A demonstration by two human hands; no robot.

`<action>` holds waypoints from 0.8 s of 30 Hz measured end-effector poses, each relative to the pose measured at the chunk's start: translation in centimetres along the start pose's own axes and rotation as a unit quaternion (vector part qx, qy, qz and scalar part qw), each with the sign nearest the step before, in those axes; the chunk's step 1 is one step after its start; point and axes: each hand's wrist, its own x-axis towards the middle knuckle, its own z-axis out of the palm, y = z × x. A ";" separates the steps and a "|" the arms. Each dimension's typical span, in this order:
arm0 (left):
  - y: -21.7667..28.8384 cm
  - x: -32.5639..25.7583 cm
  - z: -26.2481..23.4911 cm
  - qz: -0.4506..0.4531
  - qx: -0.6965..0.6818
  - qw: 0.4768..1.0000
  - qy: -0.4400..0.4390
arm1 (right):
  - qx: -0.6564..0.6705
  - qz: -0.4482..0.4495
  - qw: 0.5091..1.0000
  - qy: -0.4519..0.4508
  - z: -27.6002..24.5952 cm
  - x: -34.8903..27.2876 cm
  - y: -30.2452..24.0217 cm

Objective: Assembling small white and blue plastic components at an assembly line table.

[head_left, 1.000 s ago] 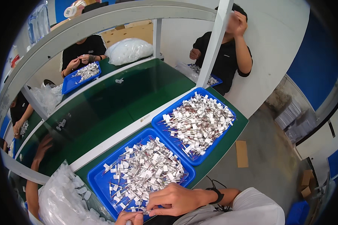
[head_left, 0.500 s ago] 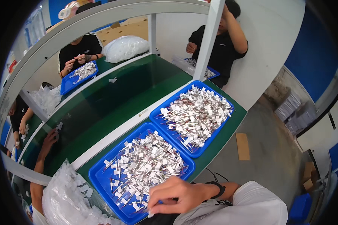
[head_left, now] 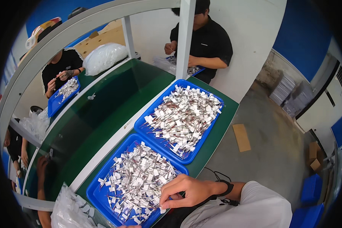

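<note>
Right hand (head_left: 187, 191) pinches an unreadable white tag (head_left: 162, 210) by a blue tray (head_left: 93, 192); left hand's (head_left: 130, 227) grip I can't tell.

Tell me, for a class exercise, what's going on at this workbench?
The person's right hand pinches a small white piece at the edge of the nearer blue tray; only a sliver of the left hand shows. That tray and the farther blue tray hold heaps of thin, white-tagged parts. A clear plastic bag lies to their left. Across the green bench, at upper left, a co-worker in black handles something too small to make out.
</note>
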 end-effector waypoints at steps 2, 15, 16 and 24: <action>-1.2 -0.4 -1.1 0.072 -0.047 0.996 -0.013 | 0.002 -0.009 1.000 0.020 -0.6 0.2 -0.1; -2.7 0.6 -1.5 0.002 0.189 0.976 0.104 | -0.008 -0.037 0.998 0.040 -0.2 1.0 0.4; -2.6 0.6 -1.7 0.010 0.189 0.977 0.095 | -0.006 -0.038 0.998 0.048 -0.2 0.9 0.4; 0.4 1.0 0.7 -0.063 0.053 0.992 0.094 | -0.037 -0.043 0.996 0.072 0.3 0.9 1.2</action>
